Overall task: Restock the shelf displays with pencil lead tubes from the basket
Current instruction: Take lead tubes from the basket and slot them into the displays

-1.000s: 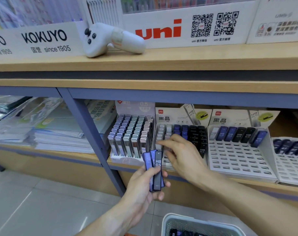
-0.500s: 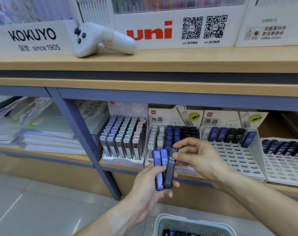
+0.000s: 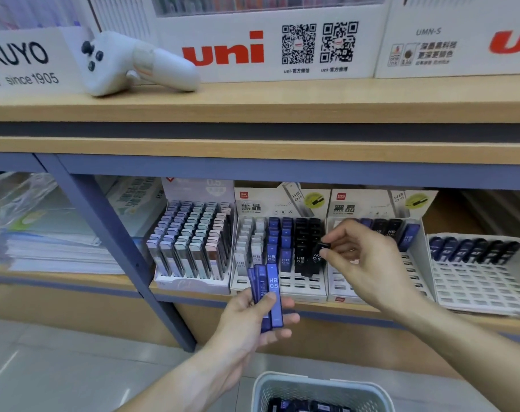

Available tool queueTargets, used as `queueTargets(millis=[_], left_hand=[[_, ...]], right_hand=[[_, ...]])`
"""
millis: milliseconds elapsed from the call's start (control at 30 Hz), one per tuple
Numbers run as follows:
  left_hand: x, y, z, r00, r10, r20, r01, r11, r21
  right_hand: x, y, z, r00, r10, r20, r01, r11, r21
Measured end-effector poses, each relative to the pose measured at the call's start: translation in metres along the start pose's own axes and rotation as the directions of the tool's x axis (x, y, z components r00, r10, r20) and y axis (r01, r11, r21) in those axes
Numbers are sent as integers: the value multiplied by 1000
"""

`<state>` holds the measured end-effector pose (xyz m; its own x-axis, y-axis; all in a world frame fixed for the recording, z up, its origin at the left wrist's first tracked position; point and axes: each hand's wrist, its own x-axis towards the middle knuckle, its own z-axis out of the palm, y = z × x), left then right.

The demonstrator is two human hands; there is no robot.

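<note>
Head view looks down at a low shelf with rows of lead tubes. Left hand (image 3: 252,319) is curled round a few blue tubes (image 3: 270,295) – they stand upright in its grip, in front of the shelf edge. Right hand (image 3: 368,263) pinches the top of one black tube (image 3: 317,258) with thumb and finger, right at the black rows of the middle display box (image 3: 282,289). A white basket (image 3: 321,388) sits below, near the bottom edge, with more dark tubes inside.
</note>
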<state>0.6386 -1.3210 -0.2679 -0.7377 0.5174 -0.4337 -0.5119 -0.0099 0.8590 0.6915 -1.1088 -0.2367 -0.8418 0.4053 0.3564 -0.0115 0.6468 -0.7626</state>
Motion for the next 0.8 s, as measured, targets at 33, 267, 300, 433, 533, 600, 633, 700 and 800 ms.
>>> queueTargets(millis=[33,267,300,433,533,600,633,700,800], left_hand=[[0,-1,0,1000,0,3,0,1000,3],[-1,-2,1,1000,5,24,-6,1000,23],[-1,-2,1,1000,6,24,-7,1000,21],[0,-1,-1,1000,9,29,-9,1000,13],[0,-1,-1,999,11,39,-11,1000,6],[-1,-1,-1,999,14,50,-14,1000,4],[-1,0,-1,998,15,57,-15,1000,3],[-1,0,0,997,17,72,-17,1000,-1],[-1,1,1,995,24,94,-23,1000,-15]], right_hand=[[-1,1,1,999,-30,14,31,999,-36],[-4,3,12,987,-134,90,145,982,-125],[-3,3,12,985,-144,99,156,979,-130],[-4,4,17,975,-166,151,188,971,-150],[-2,7,20,977,-176,120,195,966,-172],[1,10,20,972,-190,135,217,949,-230],[1,11,20,969,-188,162,226,939,-261],[0,13,21,965,-171,201,229,921,-314],[-3,8,22,974,-168,152,208,929,-307]])
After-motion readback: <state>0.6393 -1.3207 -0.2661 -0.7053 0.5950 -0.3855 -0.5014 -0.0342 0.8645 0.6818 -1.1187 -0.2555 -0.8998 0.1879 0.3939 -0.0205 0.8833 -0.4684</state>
